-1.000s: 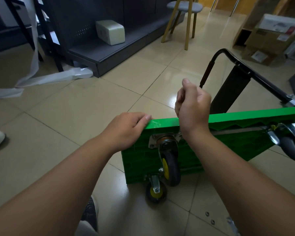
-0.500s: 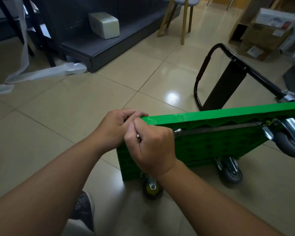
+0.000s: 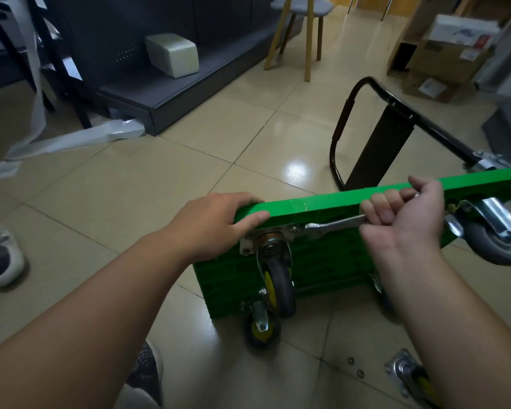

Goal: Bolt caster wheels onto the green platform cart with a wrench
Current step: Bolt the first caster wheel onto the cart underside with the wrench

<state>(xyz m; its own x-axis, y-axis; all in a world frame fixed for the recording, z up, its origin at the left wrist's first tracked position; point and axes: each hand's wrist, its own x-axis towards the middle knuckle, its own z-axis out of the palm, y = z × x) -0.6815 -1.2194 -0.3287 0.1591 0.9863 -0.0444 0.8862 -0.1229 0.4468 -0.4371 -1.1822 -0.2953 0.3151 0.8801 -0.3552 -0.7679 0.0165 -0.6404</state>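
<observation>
The green platform cart [image 3: 331, 206] stands on its long edge on the tiled floor, underside toward me. My left hand [image 3: 216, 222] holds its upper left corner, thumb on the near face. My right hand [image 3: 404, 216] grips the handle of a silver wrench [image 3: 331, 225], whose head sits at a bolt on the mounting plate of a yellow-hubbed caster wheel [image 3: 278, 278]. A second yellow-hubbed caster [image 3: 261, 327] touches the floor below. A grey caster [image 3: 496, 234] is fixed at the cart's right end.
A loose caster [image 3: 410, 376] and small washers [image 3: 355, 366] lie on the floor at lower right. The cart's black folding handle [image 3: 375, 125] lies behind it. A wooden stool, dark shelving, cardboard boxes and white paper strips stand farther back. Shoes show at left and bottom.
My right hand swung the wrench handle from the left corner, beside my left hand, out to the right along the cart's edge. The caster plate is uncovered again. My left hand stayed on the corner.
</observation>
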